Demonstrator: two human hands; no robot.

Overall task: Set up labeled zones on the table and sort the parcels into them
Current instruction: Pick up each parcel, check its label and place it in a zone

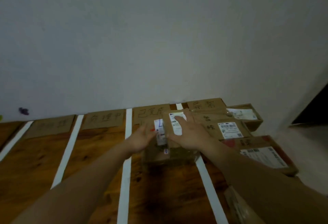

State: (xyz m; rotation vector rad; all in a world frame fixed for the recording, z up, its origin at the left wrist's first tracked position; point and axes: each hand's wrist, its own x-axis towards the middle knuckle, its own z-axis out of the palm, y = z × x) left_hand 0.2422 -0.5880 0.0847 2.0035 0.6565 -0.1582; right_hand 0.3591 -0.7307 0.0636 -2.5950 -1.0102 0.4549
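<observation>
A: What is nearest?

B: The dark wooden tabletop [88, 152], divided into lanes by white tape strips [124, 179].

A: And the hands?

B: The left hand [141, 139] touches with straight fingers the 9 o'clock side of the brown cardboard parcel with white labels [177, 154]. The right hand [189, 133] lies flat and spread on its top. The parcel stands between two strips.

A: Farther?

B: At 12 o'clock of it is a handwritten cardboard sign [150, 113] by the white wall [159, 37]. At 3 o'clock are more labelled cardboard boxes [213, 117].
</observation>
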